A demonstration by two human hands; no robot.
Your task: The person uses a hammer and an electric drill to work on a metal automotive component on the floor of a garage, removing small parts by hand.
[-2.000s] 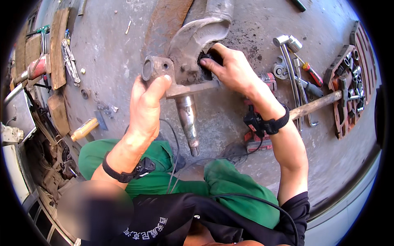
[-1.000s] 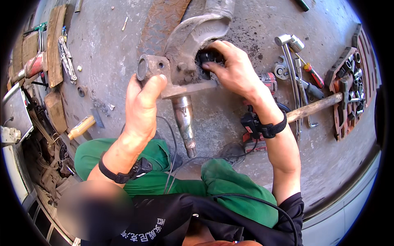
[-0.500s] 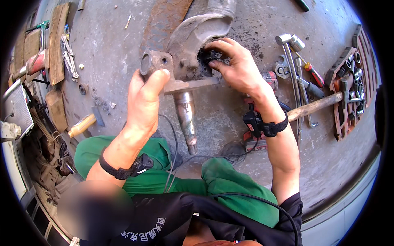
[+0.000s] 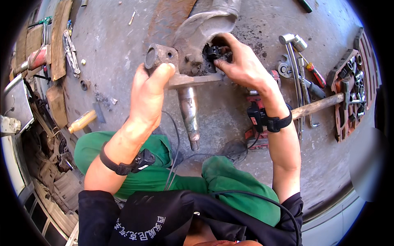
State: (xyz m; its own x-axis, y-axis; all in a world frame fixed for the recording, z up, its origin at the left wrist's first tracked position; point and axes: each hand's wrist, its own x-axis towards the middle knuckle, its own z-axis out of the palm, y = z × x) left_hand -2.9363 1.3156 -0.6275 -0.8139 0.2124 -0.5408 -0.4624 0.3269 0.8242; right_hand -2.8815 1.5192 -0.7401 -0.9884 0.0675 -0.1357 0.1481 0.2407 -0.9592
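Note:
A heavy grey steering knuckle (image 4: 194, 80) lies in front of me, its shiny tapered spindle (image 4: 187, 110) pointing toward me. My left hand (image 4: 152, 84) is closed round the knuckle's left side, below a round hollow boss (image 4: 152, 56), thumb pressed on the metal. At the right side, my right hand (image 4: 240, 61) curls its fingers and thumb about a black, greasy part (image 4: 213, 52) in the dark recess of the casting. The fingertips there are partly hidden, and the exact kind of that part is unclear.
Right of the knuckle lie a red and black power tool (image 4: 257, 139), long wrenches (image 4: 296, 69), a red-handled screwdriver (image 4: 315, 76), a wooden-handled hammer (image 4: 318, 107) and a socket case (image 4: 342, 82). Leftward are a yellowish bottle (image 4: 82, 121) and wood blocks (image 4: 56, 106). Cables cross my legs.
In the picture, the knuckle and both hands sit slightly farther right. My right fingers have shifted at the recess, and more of the black part shows between them and the thumb.

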